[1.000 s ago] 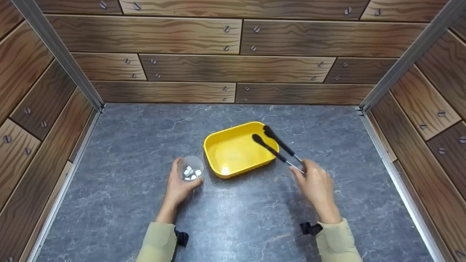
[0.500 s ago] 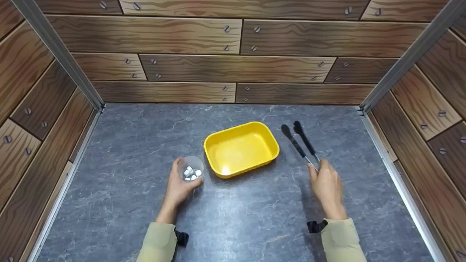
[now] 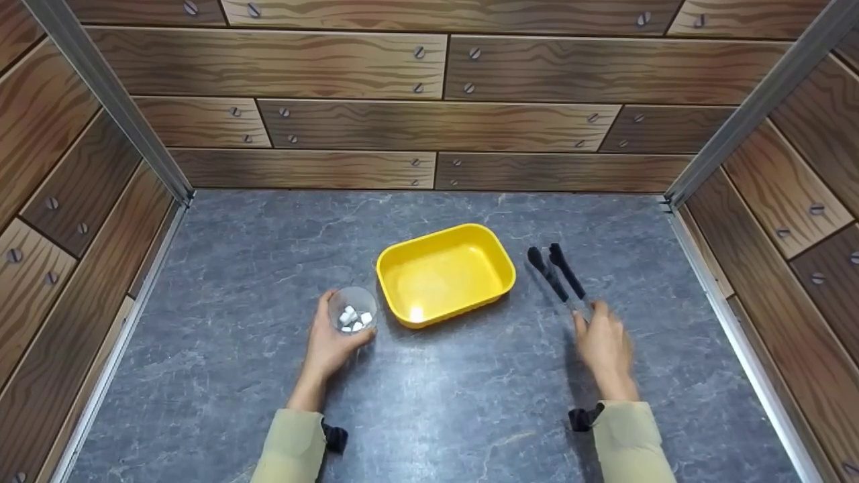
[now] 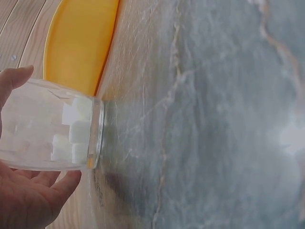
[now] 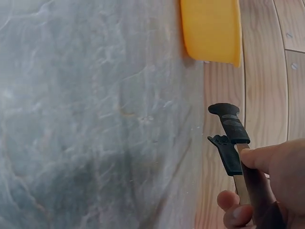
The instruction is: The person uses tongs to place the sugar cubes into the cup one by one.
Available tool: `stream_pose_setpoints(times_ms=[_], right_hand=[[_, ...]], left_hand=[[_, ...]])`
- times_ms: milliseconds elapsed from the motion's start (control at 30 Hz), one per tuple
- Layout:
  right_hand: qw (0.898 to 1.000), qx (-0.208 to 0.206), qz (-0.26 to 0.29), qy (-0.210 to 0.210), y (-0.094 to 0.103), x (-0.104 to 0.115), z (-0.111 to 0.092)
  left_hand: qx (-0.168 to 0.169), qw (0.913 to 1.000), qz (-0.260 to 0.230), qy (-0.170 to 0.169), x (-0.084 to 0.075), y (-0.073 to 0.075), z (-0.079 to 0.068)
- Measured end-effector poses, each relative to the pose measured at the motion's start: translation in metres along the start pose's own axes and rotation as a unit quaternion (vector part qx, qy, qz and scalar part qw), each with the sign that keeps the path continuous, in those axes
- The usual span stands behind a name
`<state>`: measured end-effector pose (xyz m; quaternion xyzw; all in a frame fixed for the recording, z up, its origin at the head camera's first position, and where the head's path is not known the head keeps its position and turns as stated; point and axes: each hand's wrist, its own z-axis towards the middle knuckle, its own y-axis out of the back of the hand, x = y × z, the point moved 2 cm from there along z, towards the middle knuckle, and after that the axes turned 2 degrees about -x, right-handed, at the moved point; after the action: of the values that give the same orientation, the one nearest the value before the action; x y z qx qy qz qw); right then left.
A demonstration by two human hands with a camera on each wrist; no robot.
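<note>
My left hand (image 3: pixel 327 347) grips a clear cup (image 3: pixel 354 297) that stands upright on the table, thumb on one side and fingers around the other. Several white cubes (image 4: pixel 80 131) lie at its bottom. Just right of the cup sits a yellow tray (image 3: pixel 443 276) with nothing in it. Right of the tray, my right hand (image 3: pixel 606 347) holds metal tongs with black tips (image 3: pixel 569 274). Their two arms stand apart, with nothing between the tips. In the right wrist view, the thumb presses one arm of the tongs (image 5: pixel 233 128) and fingertips curl around the other side.
The grey marbled tabletop (image 3: pixel 443 402) is enclosed by wood-patterned walls (image 3: pixel 376 124) at the back and both sides. Metal strips (image 3: pixel 738 329) run along the side edges.
My right hand has carried the tongs from over the tray out to its right, then drawn them slightly nearer to me. The left hand and cup have stayed in place.
</note>
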<state>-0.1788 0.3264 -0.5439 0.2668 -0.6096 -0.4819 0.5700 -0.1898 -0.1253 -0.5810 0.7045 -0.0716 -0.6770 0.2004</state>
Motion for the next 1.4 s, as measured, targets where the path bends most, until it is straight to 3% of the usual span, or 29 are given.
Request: stream_pose_setpoints(times_ms=[800,1400], right_hand=[[0.997,0.065,-0.037,-0.025,-0.012,-0.015,0.003],[0.993,0.093,-0.072,-0.012,-0.015,-0.026,-0.003]], left_hand=[[0.029,0.9994,-0.010,0.014,-0.001,0.003,-0.001],[0.052,0.9984,-0.007,-0.021,0.000,0.006,0.002]])
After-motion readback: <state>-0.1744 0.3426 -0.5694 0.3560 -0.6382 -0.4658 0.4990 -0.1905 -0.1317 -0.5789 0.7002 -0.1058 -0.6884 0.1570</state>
